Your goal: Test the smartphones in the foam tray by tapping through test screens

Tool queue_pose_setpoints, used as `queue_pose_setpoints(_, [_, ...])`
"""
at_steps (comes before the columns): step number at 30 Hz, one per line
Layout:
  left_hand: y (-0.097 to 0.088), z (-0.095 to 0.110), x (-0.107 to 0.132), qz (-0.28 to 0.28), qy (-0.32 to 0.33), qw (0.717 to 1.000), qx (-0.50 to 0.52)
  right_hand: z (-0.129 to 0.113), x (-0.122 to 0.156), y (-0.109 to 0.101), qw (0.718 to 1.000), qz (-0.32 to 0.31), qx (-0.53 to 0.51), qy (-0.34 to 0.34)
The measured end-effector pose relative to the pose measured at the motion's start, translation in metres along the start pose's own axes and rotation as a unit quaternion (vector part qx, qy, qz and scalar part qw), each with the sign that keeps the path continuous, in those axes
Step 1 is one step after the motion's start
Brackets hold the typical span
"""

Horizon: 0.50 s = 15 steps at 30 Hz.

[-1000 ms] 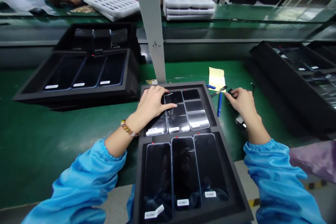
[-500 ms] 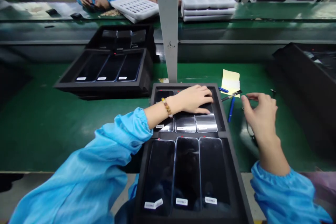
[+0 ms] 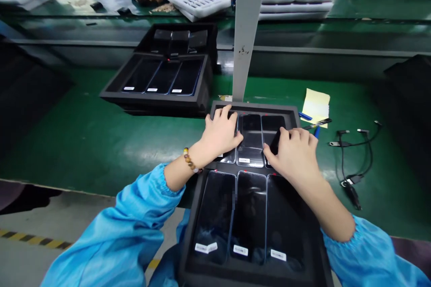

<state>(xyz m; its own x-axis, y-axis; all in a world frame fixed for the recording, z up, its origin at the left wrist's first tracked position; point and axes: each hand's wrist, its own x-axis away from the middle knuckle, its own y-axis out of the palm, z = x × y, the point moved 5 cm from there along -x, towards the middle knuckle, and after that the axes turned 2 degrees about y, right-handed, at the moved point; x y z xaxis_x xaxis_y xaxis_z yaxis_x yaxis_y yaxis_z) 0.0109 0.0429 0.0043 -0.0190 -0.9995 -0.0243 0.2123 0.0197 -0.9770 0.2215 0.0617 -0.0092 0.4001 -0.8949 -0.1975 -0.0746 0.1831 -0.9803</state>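
A black foam tray (image 3: 292,262) in front of me holds two rows of smartphones, dark screens up, with small white barcode labels. My left hand (image 3: 220,132), a beaded bracelet at its wrist, lies over the far-left smartphone (image 3: 228,158) with the fingers spread. Beside it, the far-middle smartphone (image 3: 249,139) is uncovered. My right hand (image 3: 296,150) rests over the far-right smartphone (image 3: 273,122), thumb and fingers apart, hiding much of it. The near row, including the near-middle smartphone (image 3: 249,215), lies untouched by either hand.
Another stack of black trays (image 3: 198,80) with smartphones stands left, behind a grey post (image 3: 247,40). Right of my tray lie a yellow paper (image 3: 316,103), pens (image 3: 318,123) and black cables (image 3: 362,175). Across the bench, people in blue sleeves sit by white trays (image 3: 198,0).
My right hand has moved left from above the bench onto the tray's far-right smartphone. My left hand has shifted from the right side to the far-left smartphone. The view has turned left.
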Motion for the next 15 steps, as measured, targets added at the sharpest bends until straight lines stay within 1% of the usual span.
queue_pose_setpoints(4, [-0.003, -0.006, -0.008, -0.009, -0.023, 0.999, 0.047, -0.004, -0.008, -0.004, 0.999, 0.005, 0.033, 0.033])
queue_pose_setpoints(6, [-0.003, -0.01, -0.009, -0.01, -0.017, 0.998, 0.063, -0.005, -0.01, -0.004, 0.998, 0.011, 0.038, 0.042])
queue_pose_setpoints(9, [0.0, -0.013, -0.009, -0.009, -0.007, 0.997, 0.075, -0.005, -0.012, -0.004, 0.997, -0.005, 0.044, 0.059])
queue_pose_setpoints(12, [0.002, -0.013, -0.01, -0.018, -0.008, 0.996, 0.086, -0.004, -0.013, -0.005, 0.995, -0.019, 0.073, 0.064])
queue_pose_setpoints(15, [0.003, -0.011, -0.012, -0.021, -0.02, 0.996, 0.086, -0.003, -0.015, -0.006, 0.992, -0.014, 0.105, 0.065])
